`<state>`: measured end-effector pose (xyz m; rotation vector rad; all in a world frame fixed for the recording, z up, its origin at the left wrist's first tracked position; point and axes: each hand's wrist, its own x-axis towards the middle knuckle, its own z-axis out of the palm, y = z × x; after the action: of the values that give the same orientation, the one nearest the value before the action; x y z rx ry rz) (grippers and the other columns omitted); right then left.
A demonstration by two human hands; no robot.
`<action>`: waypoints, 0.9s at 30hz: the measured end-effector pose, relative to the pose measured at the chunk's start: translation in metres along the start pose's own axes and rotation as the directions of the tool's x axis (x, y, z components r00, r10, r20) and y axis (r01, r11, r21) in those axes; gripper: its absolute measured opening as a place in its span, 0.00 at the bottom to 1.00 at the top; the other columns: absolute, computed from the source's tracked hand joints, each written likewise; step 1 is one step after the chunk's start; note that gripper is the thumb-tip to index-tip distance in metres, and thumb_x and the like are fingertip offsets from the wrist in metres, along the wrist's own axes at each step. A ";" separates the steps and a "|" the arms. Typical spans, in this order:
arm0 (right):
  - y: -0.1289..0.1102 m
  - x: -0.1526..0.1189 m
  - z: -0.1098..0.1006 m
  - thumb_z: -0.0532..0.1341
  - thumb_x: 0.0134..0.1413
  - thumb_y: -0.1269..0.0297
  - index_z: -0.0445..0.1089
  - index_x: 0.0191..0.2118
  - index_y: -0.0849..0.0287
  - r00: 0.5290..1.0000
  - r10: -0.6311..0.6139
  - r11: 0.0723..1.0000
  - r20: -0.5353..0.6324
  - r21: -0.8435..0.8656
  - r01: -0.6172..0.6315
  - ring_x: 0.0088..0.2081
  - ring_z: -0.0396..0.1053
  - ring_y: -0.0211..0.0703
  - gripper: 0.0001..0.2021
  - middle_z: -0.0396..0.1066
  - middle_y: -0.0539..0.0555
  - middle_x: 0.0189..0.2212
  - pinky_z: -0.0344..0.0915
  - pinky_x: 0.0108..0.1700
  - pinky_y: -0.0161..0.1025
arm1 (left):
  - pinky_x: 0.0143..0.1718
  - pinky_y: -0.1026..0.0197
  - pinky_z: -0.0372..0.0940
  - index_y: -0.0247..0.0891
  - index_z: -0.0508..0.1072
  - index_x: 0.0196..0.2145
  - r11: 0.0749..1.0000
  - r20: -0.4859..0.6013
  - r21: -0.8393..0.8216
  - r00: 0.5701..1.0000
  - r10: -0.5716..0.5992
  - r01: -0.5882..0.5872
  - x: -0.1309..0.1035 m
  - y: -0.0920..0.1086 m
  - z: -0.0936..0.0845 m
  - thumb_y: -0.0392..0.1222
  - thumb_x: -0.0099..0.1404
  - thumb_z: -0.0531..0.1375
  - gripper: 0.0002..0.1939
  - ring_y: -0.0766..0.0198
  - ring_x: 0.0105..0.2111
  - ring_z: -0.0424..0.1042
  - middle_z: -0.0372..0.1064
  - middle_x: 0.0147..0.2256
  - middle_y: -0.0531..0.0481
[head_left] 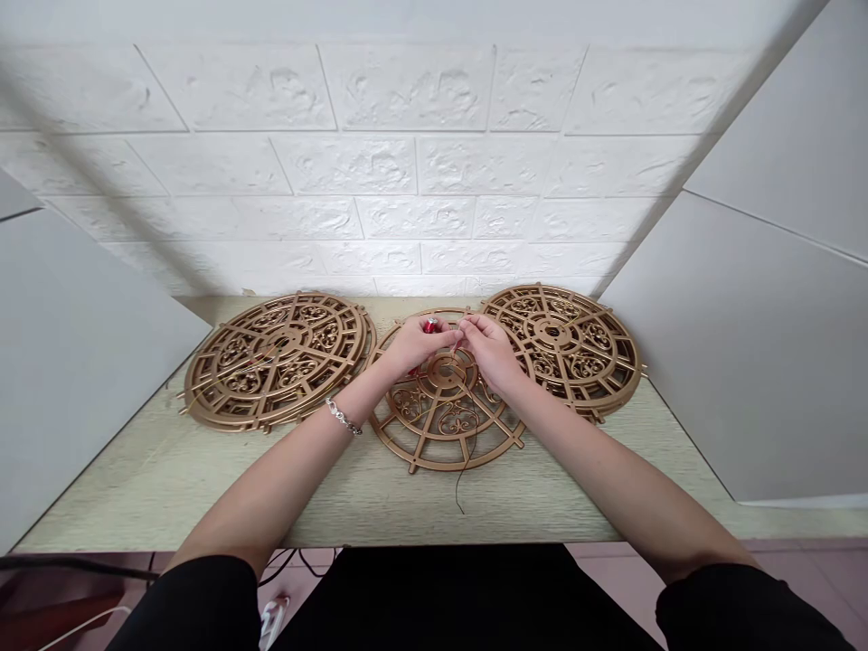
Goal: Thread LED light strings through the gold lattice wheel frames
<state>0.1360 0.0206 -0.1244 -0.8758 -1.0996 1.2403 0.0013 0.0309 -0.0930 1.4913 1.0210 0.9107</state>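
A round bronze openwork frame lies flat on the wooden table in the middle. Above its upper half, my left hand and my right hand meet, fingertips pinched close together. In my left hand is a small red tool with a shiny end. The fingers of my right hand are closed at the tip on something thin, too small to make out. A thin dark wire runs down over the frame, and its loose end lies on the table in front.
Stacks of similar bronze frames lie at the left and right of the pale wooden table. White brick-pattern wall stands behind, with grey panels on both sides. Black cables hang below the front edge.
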 end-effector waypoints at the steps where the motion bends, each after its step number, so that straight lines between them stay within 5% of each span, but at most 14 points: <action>1: 0.001 0.000 0.000 0.63 0.41 0.54 0.65 0.28 0.59 1.000 0.004 1.000 -0.010 -0.006 -0.004 0.26 0.63 0.34 0.13 0.66 0.47 0.24 0.63 0.31 0.35 | 0.14 0.69 0.44 0.35 0.64 0.21 1.000 0.013 0.027 1.000 -0.007 0.007 0.000 0.000 0.001 0.47 0.49 0.65 0.15 0.76 0.12 0.50 0.54 0.12 0.60; 8: 0.003 0.001 -0.004 0.62 0.42 0.53 0.68 0.31 0.59 1.000 0.025 0.999 0.009 -0.028 -0.025 0.28 0.63 0.35 0.15 0.67 0.49 0.27 0.63 0.32 0.35 | 0.15 0.68 0.42 0.33 0.69 0.21 0.999 0.029 0.044 0.999 -0.018 0.017 -0.001 0.000 0.003 0.47 0.50 0.64 0.13 0.76 0.14 0.49 0.54 0.13 0.59; 16: 0.006 0.001 -0.005 0.63 0.43 0.55 0.69 0.32 0.59 0.999 0.029 1.000 0.030 -0.002 -0.029 0.24 0.61 0.35 0.13 0.63 0.46 0.20 0.61 0.30 0.35 | 0.13 0.68 0.42 0.35 0.69 0.25 0.983 0.002 -0.182 1.000 0.008 -0.008 0.000 -0.004 0.002 0.47 0.49 0.65 0.13 0.76 0.12 0.48 0.55 0.12 0.60; 19: 0.005 0.000 -0.004 0.65 0.40 0.55 0.69 0.31 0.60 0.998 0.045 0.998 0.038 0.029 -0.047 0.27 0.64 0.35 0.14 0.68 0.49 0.25 0.63 0.33 0.36 | 0.15 0.69 0.48 0.34 0.71 0.26 0.982 0.001 -0.184 0.999 0.053 -0.052 0.000 -0.004 0.002 0.45 0.49 0.66 0.12 0.75 0.14 0.53 0.61 0.15 0.58; 24: 0.002 -0.001 -0.003 0.65 0.38 0.53 0.69 0.32 0.59 0.992 0.113 0.992 0.052 -0.054 -0.111 0.22 0.62 0.33 0.16 0.68 0.48 0.22 0.60 0.26 0.34 | 0.34 0.64 0.63 0.32 0.73 0.29 0.978 0.211 -0.126 0.959 0.188 -0.164 -0.002 0.003 -0.002 0.43 0.49 0.66 0.12 0.66 0.29 0.69 0.71 0.27 0.49; 27: 0.000 -0.002 -0.003 0.64 0.39 0.50 0.69 0.33 0.60 0.989 0.107 0.992 0.101 -0.080 -0.099 0.20 0.61 0.34 0.18 0.66 0.47 0.19 0.58 0.24 0.33 | 0.28 0.67 0.60 0.34 0.72 0.27 0.986 0.249 -0.007 0.954 0.165 -0.169 -0.004 0.009 -0.008 0.45 0.54 0.62 0.11 0.69 0.24 0.65 0.67 0.22 0.52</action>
<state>0.1394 0.0187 -0.1253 -0.9426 -1.2032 1.3511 -0.0063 0.0289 -0.0831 1.6760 0.7281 0.8087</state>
